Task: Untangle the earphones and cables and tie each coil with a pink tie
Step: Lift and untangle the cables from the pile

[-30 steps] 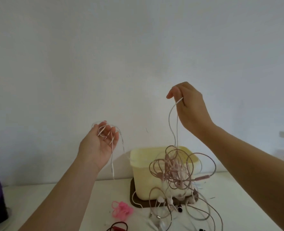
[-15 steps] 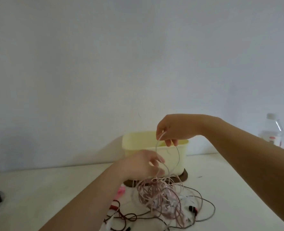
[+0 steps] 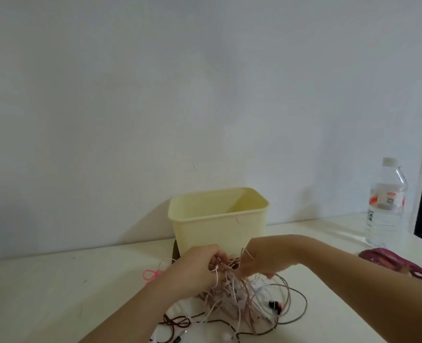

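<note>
Nearest you, the tangle of earphones and cables (image 3: 242, 302) lies heaped on the counter (image 3: 56, 293), dark leads trailing toward you. At its top your left hand (image 3: 195, 271) curls its fingers (image 3: 216, 258) round pale strands, and your right hand (image 3: 262, 259) pinches strands just beside it. Beyond, the pink ties (image 3: 151, 274) lie left of a yellow tub (image 3: 217, 226), with a water bottle (image 3: 385, 206) far right.

Pale yellow bin (image 3: 219, 226), pink ties (image 3: 151, 274), pinkish-white cable tangle (image 3: 232, 295), dark red cable (image 3: 177, 323), cream worktop (image 3: 56, 293), red-labelled clear bottle (image 3: 385, 206)
</note>
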`<move>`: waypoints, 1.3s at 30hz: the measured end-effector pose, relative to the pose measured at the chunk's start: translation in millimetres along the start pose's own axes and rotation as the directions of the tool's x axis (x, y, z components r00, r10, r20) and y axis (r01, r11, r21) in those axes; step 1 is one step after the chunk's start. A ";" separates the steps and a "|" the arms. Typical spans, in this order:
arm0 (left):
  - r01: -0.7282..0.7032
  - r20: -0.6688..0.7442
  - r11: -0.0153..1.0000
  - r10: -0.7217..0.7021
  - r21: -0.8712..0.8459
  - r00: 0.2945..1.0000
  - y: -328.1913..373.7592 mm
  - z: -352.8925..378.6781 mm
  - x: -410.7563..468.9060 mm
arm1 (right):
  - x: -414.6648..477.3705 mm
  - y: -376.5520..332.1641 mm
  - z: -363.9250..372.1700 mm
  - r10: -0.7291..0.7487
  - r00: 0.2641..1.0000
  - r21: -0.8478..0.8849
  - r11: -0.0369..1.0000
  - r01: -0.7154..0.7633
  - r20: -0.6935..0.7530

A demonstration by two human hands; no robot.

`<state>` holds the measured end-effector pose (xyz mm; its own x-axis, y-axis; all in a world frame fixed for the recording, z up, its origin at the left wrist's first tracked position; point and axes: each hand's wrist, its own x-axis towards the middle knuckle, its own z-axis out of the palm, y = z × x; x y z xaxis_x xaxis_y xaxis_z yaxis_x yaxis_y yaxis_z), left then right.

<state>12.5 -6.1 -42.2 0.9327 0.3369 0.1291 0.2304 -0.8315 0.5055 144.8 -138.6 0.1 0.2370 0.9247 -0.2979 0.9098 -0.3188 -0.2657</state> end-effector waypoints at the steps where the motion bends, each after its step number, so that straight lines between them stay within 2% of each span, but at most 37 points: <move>1: -0.012 -0.022 0.998 0.011 -0.055 1.000 -2.3 -1.0 -1.2 | 0.3 2.5 0.0 -0.005 1.000 0.071 0.997 0.004 0.008; 4: -0.069 -0.096 0.974 0.049 -0.214 0.994 -4.4 -8.5 -3.5 | -2.7 8.4 -4.8 -0.046 0.998 0.236 0.970 0.052 -0.031; 8: -0.096 -0.172 0.927 0.034 -0.363 0.985 -2.1 -22.6 -3.4 | -10.9 10.2 -15.8 -0.050 0.994 0.329 0.941 0.078 -0.094; 11: -0.069 -0.175 0.942 0.011 -0.329 0.985 -1.3 -32.1 -2.7 | -19.7 12.6 -34.4 0.048 0.977 0.290 0.957 0.015 -0.208; 13: -0.034 -0.153 0.974 -0.001 -0.226 0.988 -2.8 -35.7 -1.8 | -25.9 12.8 -51.5 0.127 0.945 0.353 0.936 -0.013 -0.303; 15: 0.016 -0.123 0.991 -0.032 -0.134 0.992 -3.8 -36.5 -1.1 | -35.1 11.4 -68.8 0.194 0.923 0.572 0.820 0.034 -0.333; 17: 0.058 -0.084 0.997 -0.063 -0.058 0.994 -1.6 -36.1 -0.8 | -44.0 8.2 -81.3 0.182 0.929 0.784 0.602 0.153 -0.321; 19: 0.062 -0.058 0.998 -0.061 0.016 0.996 1.9 -35.2 -0.7 | -48.3 4.3 -88.6 0.129 0.929 0.864 0.429 0.265 -0.348; 20: 0.055 -0.050 0.997 -0.053 0.046 0.997 4.0 -34.8 -1.2 | -48.5 2.0 -91.4 0.107 0.919 0.866 0.390 0.313 -0.380; 22: 0.043 -0.042 0.996 -0.040 0.075 0.998 6.6 -32.9 -2.0 | -45.5 -4.3 -94.8 0.096 0.880 0.821 0.416 0.390 -0.466; 23: 0.042 -0.045 0.997 -0.039 0.071 0.998 6.9 -32.2 -1.3 | -44.2 -8.5 -95.9 0.090 0.849 0.770 0.478 0.422 -0.521; 26: 0.048 -0.066 0.999 -0.048 0.004 0.997 8.2 -31.5 0.0 | -44.0 -25.5 -94.4 -0.007 0.715 0.456 0.767 0.452 -0.699; 28: 0.037 -0.091 0.999 -0.035 0.014 0.995 10.8 -33.4 0.8 | -42.3 -32.6 -91.6 -0.113 0.630 0.132 0.936 0.328 -0.769; 29: 0.030 -0.102 0.999 -0.028 0.022 0.994 12.1 -34.7 0.8 | -40.3 -33.3 -89.4 -0.164 0.620 -0.038 0.977 0.212 -0.768; 30: 0.027 -0.108 0.999 -0.023 0.031 0.994 13.3 -36.1 -0.1 | -37.3 -31.1 -86.9 -0.201 0.634 -0.202 0.977 0.073 -0.747; 31: 0.032 -0.109 0.999 -0.027 0.044 0.994 14.2 -37.3 -1.5 | -34.4 -27.5 -84.6 -0.225 0.661 -0.358 0.931 -0.071 -0.716; 33: 0.063 -0.111 0.996 -0.057 0.058 0.992 13.0 -39.0 -4.6 | -29.7 -17.3 -81.1 -0.227 0.719 -0.560 0.786 -0.263 -0.657; 34: 0.082 -0.111 0.995 -0.075 0.062 0.991 11.3 -39.0 -6.3 | -28.2 -12.2 -80.3 -0.206 0.736 -0.580 0.759 -0.295 -0.645; 36: 0.117 -0.120 0.992 -0.110 0.046 0.987 8.3 -39.0 -9.8 | -27.3 -3.7 -80.6 -0.136 0.730 -0.511 0.798 -0.320 -0.670; 38: 0.138 -0.127 0.990 -0.139 -0.016 0.982 7.0 -37.0 -12.2 | -26.3 0.9 -80.7 -0.059 0.679 -0.392 0.851 -0.349 -0.732; 39: 0.149 -0.131 0.987 -0.156 -0.063 0.979 7.2 -36.0 -12.7 | -25.2 2.0 -80.3 -0.030 0.630 -0.317 0.882 -0.349 -0.776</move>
<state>-7.7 -0.5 -9.5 0.8406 0.5178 0.1591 0.3491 -0.7425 0.5717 168.0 -145.8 80.8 0.3866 0.7533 0.5321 0.8275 -0.5381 0.1606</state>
